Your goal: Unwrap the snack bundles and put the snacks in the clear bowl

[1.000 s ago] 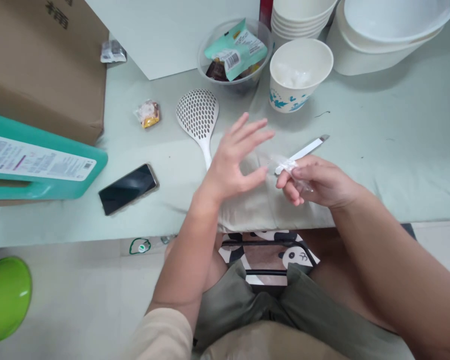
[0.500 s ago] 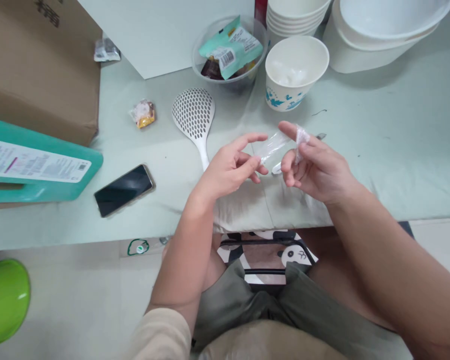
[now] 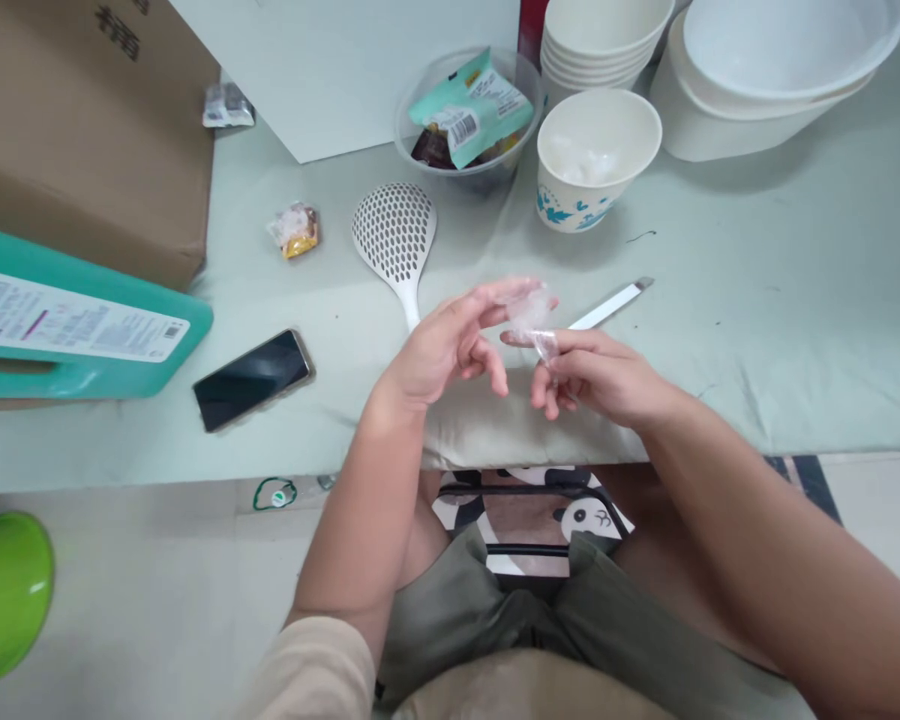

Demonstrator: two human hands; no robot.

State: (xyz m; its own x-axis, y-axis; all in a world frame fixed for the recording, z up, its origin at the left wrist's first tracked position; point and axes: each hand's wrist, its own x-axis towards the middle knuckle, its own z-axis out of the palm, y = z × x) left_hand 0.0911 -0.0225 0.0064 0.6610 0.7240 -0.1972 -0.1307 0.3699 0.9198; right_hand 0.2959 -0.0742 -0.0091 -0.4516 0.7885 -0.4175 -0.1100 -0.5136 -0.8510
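A crumpled piece of clear plastic film [image 3: 530, 312] lies between my two hands above the table's near side. My left hand [image 3: 446, 345] has its upper fingers stretched out, with the film against their tips, and its lower fingers loosely bent apart. On the other side, my right hand [image 3: 604, 375] pinches the film between thumb and index finger, which points left. Just behind the right hand lies a slim white tool [image 3: 607, 305] with a slanted metal tip, its near end hidden. A white slotted skimmer [image 3: 395, 235] rests beyond my left hand, its handle partly covered.
Behind the hands stand a printed paper cup [image 3: 596, 140] holding whitish contents, stacked cups [image 3: 607, 30], white tubs [image 3: 727, 130] and a clear bowl [image 3: 412, 160] with snack packets. To the left are a phone [image 3: 253, 380], a small wrapped snack [image 3: 297, 232], a teal container [image 3: 142, 375] and a cardboard box [image 3: 82, 150].
My right hand has moved left and slightly down, closer to the left hand. The stretched film is now bunched at the left fingertips, and the left thumb no longer visibly pinches it.
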